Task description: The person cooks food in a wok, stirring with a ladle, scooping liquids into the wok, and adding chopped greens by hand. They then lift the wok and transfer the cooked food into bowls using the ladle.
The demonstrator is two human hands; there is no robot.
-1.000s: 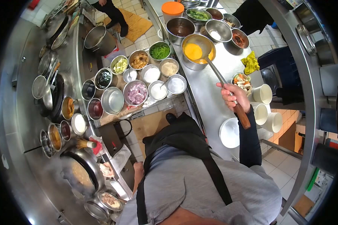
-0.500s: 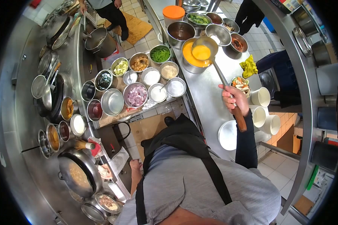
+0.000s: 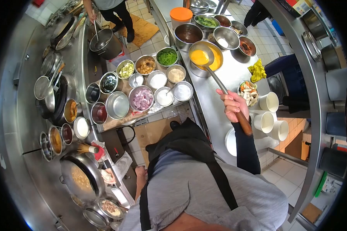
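Note:
My right hand (image 3: 234, 106) is wrapped round the handle of a long ladle (image 3: 218, 81) with a wooden grip. The ladle's bowl holds yellow liquid that looks like beaten egg (image 3: 199, 57) and sits over the left side of a metal pot (image 3: 198, 71). More of the same liquid shows in the pot. A bowl of cut vegetables (image 3: 248, 92) is just right of my hand. Low by my left side hangs my left hand (image 3: 141, 170), near the stove counter; its fingers are too small and turned away to read.
Paper bowls (image 3: 263, 121) stand in stacks on the steel counter's right edge, below a yellow cloth (image 3: 257, 71). Several metal bowls of ingredients, including sliced onion (image 3: 142, 100), fill the left bench. A wok (image 3: 81, 181) holds brownish liquid. Another person (image 3: 117, 17) stirs a tall pot (image 3: 106, 44).
The ladle's bowl has shifted left and slightly down within the pot, and my right hand has moved a little left with it. The other person's hand is lower, nearer the tall pot.

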